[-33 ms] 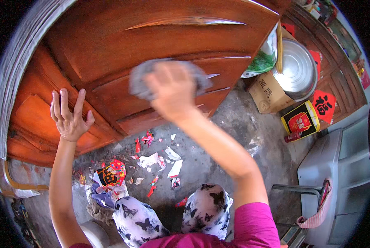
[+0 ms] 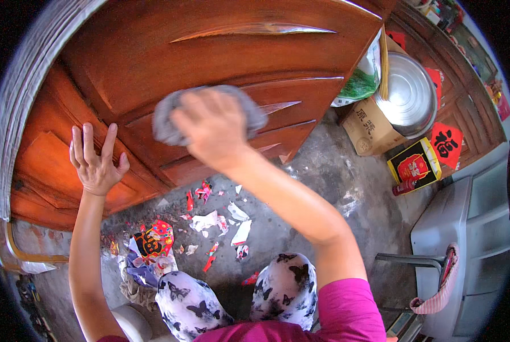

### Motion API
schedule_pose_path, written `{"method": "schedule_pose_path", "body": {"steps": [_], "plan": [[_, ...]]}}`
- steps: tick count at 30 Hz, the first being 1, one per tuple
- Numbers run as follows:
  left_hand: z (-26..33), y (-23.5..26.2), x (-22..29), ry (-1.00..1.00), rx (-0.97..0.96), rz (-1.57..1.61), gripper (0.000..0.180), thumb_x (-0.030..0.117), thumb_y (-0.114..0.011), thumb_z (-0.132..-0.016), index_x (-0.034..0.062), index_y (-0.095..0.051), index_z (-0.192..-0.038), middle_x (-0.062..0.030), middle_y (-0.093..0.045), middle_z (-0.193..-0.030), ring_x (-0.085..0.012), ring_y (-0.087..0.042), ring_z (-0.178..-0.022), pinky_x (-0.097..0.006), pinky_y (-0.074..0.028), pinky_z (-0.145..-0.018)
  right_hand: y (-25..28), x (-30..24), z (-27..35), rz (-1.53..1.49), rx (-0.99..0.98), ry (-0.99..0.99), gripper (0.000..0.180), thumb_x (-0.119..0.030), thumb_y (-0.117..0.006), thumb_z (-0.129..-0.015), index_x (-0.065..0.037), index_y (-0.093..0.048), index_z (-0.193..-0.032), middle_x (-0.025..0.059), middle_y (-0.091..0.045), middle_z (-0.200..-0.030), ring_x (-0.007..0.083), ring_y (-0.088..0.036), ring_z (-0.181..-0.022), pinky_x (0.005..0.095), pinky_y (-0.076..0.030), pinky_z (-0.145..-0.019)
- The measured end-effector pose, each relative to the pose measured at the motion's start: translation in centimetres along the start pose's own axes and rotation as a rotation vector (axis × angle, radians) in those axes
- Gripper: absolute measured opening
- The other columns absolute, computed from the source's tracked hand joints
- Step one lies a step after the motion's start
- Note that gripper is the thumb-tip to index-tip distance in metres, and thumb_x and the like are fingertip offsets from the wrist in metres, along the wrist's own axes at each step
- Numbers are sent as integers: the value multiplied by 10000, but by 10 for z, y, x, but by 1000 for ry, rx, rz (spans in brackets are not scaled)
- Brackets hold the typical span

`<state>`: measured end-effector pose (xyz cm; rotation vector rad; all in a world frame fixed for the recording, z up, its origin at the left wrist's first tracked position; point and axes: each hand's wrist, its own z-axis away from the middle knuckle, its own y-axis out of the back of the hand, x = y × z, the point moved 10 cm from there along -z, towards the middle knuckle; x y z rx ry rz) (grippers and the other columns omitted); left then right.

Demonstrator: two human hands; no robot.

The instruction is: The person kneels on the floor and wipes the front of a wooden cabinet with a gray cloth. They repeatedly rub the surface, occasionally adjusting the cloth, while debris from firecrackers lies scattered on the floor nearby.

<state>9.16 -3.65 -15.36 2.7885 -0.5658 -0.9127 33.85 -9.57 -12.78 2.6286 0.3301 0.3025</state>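
A reddish-brown wooden door (image 2: pixel 220 57) with carved panels stands in front of me. My right hand (image 2: pixel 212 122) presses a grey cloth (image 2: pixel 166 117) flat against its lower panels, the fingers slightly smeared by motion. The cloth bunches out on both sides of the hand. My left hand (image 2: pixel 97 162) rests on the door to the left, fingers spread and holding nothing. Under the door, torn red and white paper scraps (image 2: pixel 209 221) litter the grey floor (image 2: pixel 323 194).
Crumpled coloured paper and cloth (image 2: pixel 149 251) lie by my left knee. At right are a cardboard box (image 2: pixel 366 128), a round metal lid (image 2: pixel 406 94), a black-and-yellow box (image 2: pixel 414 165) and a white cabinet (image 2: pixel 443 228). A chair frame (image 2: pixel 409 260) stands near my right side.
My right hand and the grey cloth have slid left and slightly down across the door. My left hand stays in place.
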Motion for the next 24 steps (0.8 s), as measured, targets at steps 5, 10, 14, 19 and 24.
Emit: {"method": "schedule_pose_path", "body": {"steps": [5, 10, 14, 19, 24], "plan": [[3, 2, -8, -27, -3, 8, 557, 492, -580, -931, 283, -626, -1445, -174, -395, -1600, -408, -389, -1467, -495, -296, -1193, 2, 3, 7, -45, 55, 225, 176, -187, -689, -791, -248, -716, -954, -32, -664, -1171, 222, -631, -1117, 426, -534, -927], [-1, 2, -1, 29, 10, 34, 565, 470, -574, -942, 232, -619, -1452, -172, -410, -1596, -413, -402, -1465, -499, -311, -1190, 60, 190, 86, 347, -93, -254, 406, 3, -727, -668, -87, -637, -1053, 167, -582, -1311, 392, -527, -1198, 536, -436, -1015], [-2, 4, 1, 33, 42, 107, 560, 383, -587, -939, 156, -614, -1450, -173, -436, -1579, -418, -418, -1454, -496, -327, -1185, 59, 155, 69, 245, 67, -173, 297, -96, -705, -734, -88, -638, -1023, 162, -612, -1167, 382, -554, -1125, 542, -415, -963], [2, 2, -5, 29, 4, 116, 549, 261, -598, -929, 114, -600, -1458, -165, -451, -1576, -408, -417, -1461, -480, -342, -1184, -30, -59, -17, -95, 29, 65, 204, -212, -678, -767, -194, -685, -970, 42, -627, -1116, 275, -590, -1104, 464, -471, -891], [7, -1, -10, 23, -41, 126, 581, 311, -623, -944, 147, -563, -1499, -147, -426, -1608, -404, -397, -1479, -484, -323, -1202, -24, -72, -21, -202, 26, 284, 183, -240, -677, -783, -204, -730, -954, 20, -653, -1182, 208, -596, -1137, 418, -510, -898]]}}
